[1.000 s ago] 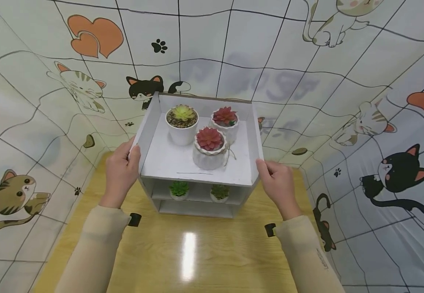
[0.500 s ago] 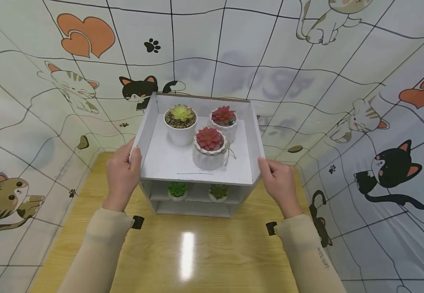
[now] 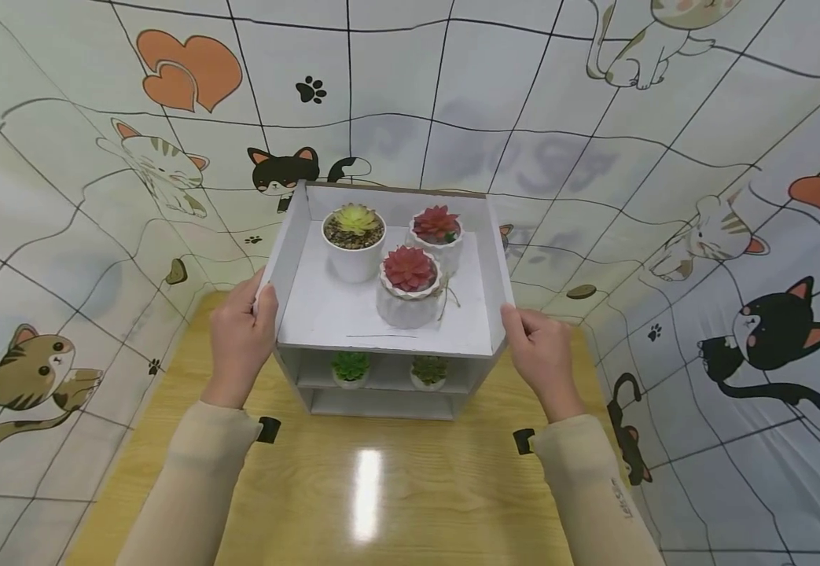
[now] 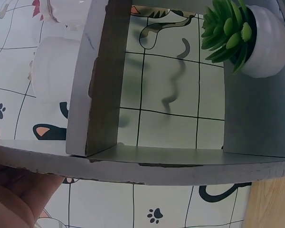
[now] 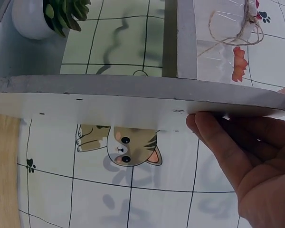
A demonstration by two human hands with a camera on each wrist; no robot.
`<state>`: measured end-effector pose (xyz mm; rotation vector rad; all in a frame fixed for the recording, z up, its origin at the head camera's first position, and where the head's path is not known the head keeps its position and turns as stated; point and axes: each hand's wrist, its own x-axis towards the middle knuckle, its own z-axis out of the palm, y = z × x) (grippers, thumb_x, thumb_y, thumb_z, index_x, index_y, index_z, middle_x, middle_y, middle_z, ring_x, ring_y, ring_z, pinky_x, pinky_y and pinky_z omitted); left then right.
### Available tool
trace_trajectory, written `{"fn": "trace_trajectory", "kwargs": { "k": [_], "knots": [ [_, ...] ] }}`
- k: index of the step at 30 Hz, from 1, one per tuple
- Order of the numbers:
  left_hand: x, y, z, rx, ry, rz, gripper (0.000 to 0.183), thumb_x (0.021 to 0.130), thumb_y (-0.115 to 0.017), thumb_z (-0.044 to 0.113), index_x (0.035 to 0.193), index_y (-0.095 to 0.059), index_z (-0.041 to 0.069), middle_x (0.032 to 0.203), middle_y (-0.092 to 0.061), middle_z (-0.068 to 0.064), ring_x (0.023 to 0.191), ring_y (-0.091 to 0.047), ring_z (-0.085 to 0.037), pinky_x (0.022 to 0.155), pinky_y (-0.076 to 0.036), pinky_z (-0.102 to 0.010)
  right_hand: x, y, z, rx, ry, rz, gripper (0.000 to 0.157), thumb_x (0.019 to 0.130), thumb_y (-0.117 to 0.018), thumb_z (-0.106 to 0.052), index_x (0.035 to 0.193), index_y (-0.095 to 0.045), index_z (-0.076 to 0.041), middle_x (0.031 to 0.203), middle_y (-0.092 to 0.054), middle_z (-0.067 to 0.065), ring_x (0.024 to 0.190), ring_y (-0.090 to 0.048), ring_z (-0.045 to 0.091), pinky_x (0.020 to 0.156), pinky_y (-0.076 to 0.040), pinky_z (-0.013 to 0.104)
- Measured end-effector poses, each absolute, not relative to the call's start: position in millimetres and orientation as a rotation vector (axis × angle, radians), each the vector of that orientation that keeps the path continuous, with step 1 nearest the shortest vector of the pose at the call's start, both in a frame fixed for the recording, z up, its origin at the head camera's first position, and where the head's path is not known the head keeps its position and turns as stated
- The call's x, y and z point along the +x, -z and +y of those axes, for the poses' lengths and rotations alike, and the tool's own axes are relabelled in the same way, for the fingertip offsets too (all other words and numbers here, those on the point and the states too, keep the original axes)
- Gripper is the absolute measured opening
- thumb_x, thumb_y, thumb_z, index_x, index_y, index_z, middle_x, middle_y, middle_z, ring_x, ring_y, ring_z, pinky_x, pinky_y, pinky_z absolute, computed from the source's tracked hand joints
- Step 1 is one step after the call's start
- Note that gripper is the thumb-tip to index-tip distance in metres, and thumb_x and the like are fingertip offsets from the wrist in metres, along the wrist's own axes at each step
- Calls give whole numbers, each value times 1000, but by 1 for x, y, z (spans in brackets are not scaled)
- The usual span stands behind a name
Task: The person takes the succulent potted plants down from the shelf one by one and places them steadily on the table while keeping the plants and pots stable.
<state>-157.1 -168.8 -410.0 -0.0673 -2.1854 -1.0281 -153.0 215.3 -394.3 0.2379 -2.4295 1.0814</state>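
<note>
A white tiered shelf (image 3: 381,340) stands on the wooden table, held from both sides. My left hand (image 3: 241,339) grips its upper left side panel, thumb on the inner face and fingers outside. On the opposite panel my right hand (image 3: 541,358) does the same; the right wrist view shows its fingers (image 5: 223,142) against the outer face. The top tier bears a yellow-green succulent in a white pot (image 3: 354,244) and two red succulents, one in front (image 3: 410,287), one behind (image 3: 438,236). Below sit a bright green succulent (image 3: 350,368) and a darker green one (image 3: 428,371).
The yellow wooden table (image 3: 310,487) reaches toward me, with a bright light reflection on it. Cloth walls (image 3: 395,79) printed with cats, hearts and grid lines surround it at the back and both sides. The shelf's back edge is close to the rear wall.
The view shifts slightly sideways and back with the head. Both hands keep their hold on the side panels, and the shelf and its plants stay as they were.
</note>
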Motion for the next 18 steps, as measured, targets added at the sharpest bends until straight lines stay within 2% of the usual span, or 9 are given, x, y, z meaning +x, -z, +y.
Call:
{"fn": "trace_trajectory", "kwargs": {
  "k": [13,18],
  "knots": [
    [-158,412,-165,-73,1046,-2185,36,103,-55,11,133,-68,-1,110,-72,-29,98,-70,-48,78,-57,-66,-150,393,218,208,-1099,-2438,56,104,-58,-19,51,-39,-12,49,-35,-4,46,-25,7,44,-22,24],
    [-157,410,-164,-57,1068,-2205,36,104,-54,14,133,-67,-1,110,-71,-29,95,-70,-48,75,-57,-65,-151,392,223,177,-1164,-2468,56,104,-60,-22,51,-46,-9,46,-34,-5,45,-24,8,44,-22,24]
  ]
}}
